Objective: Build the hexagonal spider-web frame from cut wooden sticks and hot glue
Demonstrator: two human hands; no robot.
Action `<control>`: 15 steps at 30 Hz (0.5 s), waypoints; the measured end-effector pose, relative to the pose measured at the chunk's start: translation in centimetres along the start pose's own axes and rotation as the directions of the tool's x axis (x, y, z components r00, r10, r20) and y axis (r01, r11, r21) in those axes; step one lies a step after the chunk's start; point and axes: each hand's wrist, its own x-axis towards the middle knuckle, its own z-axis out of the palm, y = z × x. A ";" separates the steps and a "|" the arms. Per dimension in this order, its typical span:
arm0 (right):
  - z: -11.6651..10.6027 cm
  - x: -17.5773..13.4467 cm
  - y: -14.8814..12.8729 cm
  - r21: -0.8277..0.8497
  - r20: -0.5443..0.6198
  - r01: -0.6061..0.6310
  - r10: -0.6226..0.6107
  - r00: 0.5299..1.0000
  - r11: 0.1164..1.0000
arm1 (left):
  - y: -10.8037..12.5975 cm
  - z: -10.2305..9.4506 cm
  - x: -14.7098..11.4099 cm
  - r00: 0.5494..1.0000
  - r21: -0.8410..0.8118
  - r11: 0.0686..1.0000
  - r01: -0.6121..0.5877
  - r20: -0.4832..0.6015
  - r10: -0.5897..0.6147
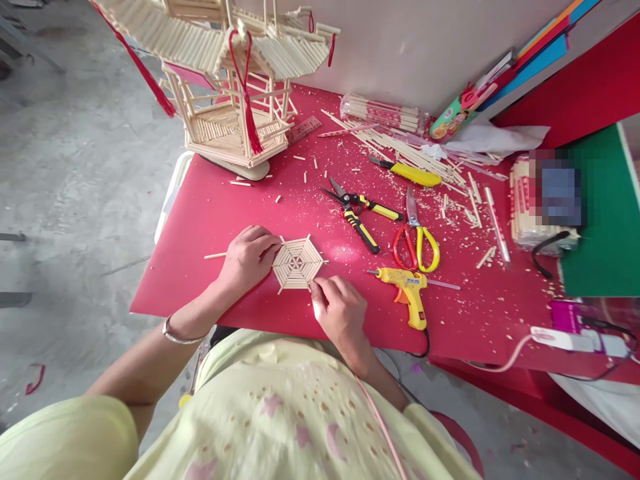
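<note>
A small hexagonal web of thin wooden sticks point(297, 263) lies on the red table before me, short stick ends jutting from its corners. My left hand point(251, 255) pinches its left edge with thumb and fingers together. A loose wooden stick point(215, 255) pokes out to the left from behind that hand. At the web's lower right corner, my right hand point(340, 308) has thumb and forefinger closed on the edge. A yellow hot glue gun point(411, 292) rests to the right of my right hand, its nozzle facing left.
Yellow-black pliers point(361, 208), scissors point(416, 237) and a yellow utility knife point(413, 174) lie beyond the glue gun. A tasselled stick pavilion point(235, 93) stands at the back left. Loose sticks point(400, 148), a stick bundle point(523, 200) and a power strip point(565, 337) occupy the right side.
</note>
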 end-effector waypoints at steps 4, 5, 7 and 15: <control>0.1 0.0 0.0 -0.003 -0.004 -0.002 0.002 1.000 1.000 | 0.1 0.0 0.0 1.000 -0.005 1.000 -0.010 -0.005 0.010; 0.2 -0.1 0.0 -0.003 -0.002 -0.005 0.004 1.000 1.000 | 0.1 -0.1 0.1 1.000 -0.008 1.000 -0.010 -0.006 0.010; 0.2 -0.1 0.1 -0.001 0.002 -0.009 0.009 1.000 1.000 | 0.2 -0.1 0.1 1.000 -0.013 1.000 -0.004 -0.003 0.003; 0.1 0.0 0.0 0.006 -0.013 -0.002 0.002 1.000 1.000 | 0.2 -0.1 0.1 1.000 -0.007 1.000 -0.007 -0.010 0.007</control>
